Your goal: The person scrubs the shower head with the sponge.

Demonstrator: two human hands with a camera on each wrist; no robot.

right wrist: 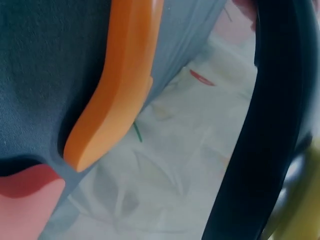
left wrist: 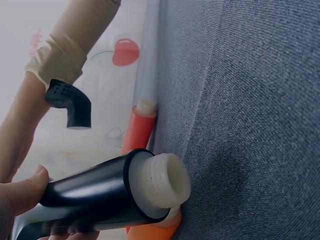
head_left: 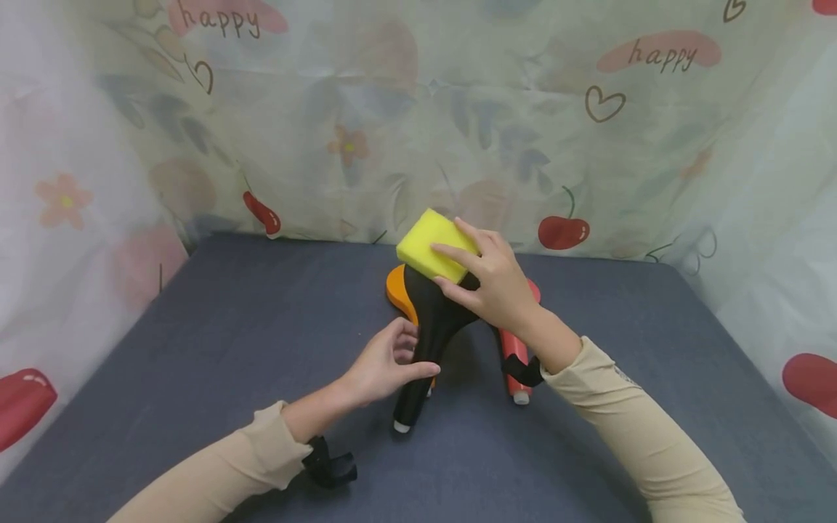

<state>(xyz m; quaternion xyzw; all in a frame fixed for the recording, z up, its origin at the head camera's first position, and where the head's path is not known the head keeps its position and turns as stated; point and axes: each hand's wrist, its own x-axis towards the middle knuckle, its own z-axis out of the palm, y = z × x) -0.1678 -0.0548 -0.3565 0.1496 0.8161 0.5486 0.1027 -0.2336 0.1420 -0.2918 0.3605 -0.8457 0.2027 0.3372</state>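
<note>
Pressing yellow sponge (head_left: 437, 245) w/ right hand (head_left: 498, 283) on black paddle (head_left: 428, 334).

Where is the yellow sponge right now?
In the head view the sponge sits mid-table on top of the black paddle, pressed there by the right hand, with the orange paddle just behind it.

The word "happy" is read twice on the printed curtain (head_left: 418, 131) behind the bench, in the head view. One "happy" is written in dark script across a pink oval patch (head_left: 225, 16) at the upper left, partly cut by the top edge. The other "happy" is written in the same script across a pink oval patch (head_left: 659, 51) at the upper right. No other word, number, label or brand is made out anywhere, and nothing legible is offered by either wrist view.
</note>
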